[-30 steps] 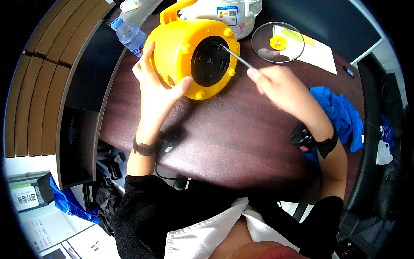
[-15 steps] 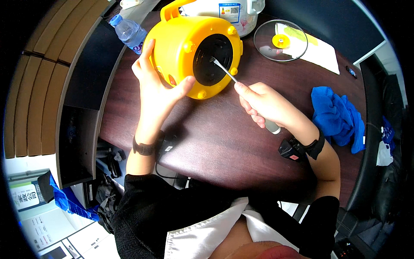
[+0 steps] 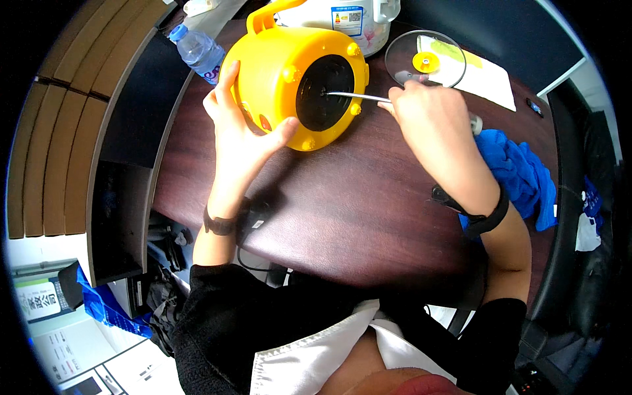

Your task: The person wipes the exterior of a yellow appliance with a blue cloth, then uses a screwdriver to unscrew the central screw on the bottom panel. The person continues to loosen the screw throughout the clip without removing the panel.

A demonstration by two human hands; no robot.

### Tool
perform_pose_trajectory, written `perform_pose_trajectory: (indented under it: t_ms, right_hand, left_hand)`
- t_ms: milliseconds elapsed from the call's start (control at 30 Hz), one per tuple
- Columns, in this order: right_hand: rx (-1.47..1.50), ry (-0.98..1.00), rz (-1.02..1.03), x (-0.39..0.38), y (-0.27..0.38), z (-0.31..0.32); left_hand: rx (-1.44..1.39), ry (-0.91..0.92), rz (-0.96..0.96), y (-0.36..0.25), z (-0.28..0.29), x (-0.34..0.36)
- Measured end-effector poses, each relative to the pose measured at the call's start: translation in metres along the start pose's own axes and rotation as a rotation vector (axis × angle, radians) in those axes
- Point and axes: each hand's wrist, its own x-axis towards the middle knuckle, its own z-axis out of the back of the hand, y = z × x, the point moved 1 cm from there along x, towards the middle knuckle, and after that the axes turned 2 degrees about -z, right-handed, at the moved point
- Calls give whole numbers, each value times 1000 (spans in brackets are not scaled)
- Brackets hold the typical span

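A yellow electric pot [image 3: 263, 72] lies tipped on its side on the table, its handle upward and its black round base [image 3: 322, 115] turned toward the right. My left hand [image 3: 247, 135] steadies it from the near left, fingers up the side and thumb by the lower rim. In my right hand [image 3: 438, 125] is a screwdriver [image 3: 365, 97] with a thin metal shaft and a pale handle end. Its tip meets the middle of the black base; the exact contact is too small to make out. The shaft lies nearly level.
Behind the pot stand a water bottle [image 3: 199, 54] and a white appliance [image 3: 380, 34]. A glass lid [image 3: 454, 74] with a yellow knob overlaps a white sheet [image 3: 494, 84]. A blue cloth [image 3: 523, 174] lies at right near my forearm. A dark shelf [image 3: 150, 158] borders the left edge.
My right hand has swung up and away to the right with the screwdriver, turning its back upward. The shaft went from slanted to nearly level. The pot and left hand have barely moved.
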Motion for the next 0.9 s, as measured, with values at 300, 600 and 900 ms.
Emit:
perform_pose_trajectory:
  t_ms: [300, 600, 900]
  right_hand:
    - [1485, 733, -588, -12, -2, -14]
    - [1649, 846, -589, -22, 20, -32]
    - [1392, 804, -608, -16, 24, -26]
  left_hand:
    - [-26, -12, 21, 0, 0, 2]
    - [10, -6, 11, 1, 1, 0]
    - [6, -3, 1, 0, 0, -1]
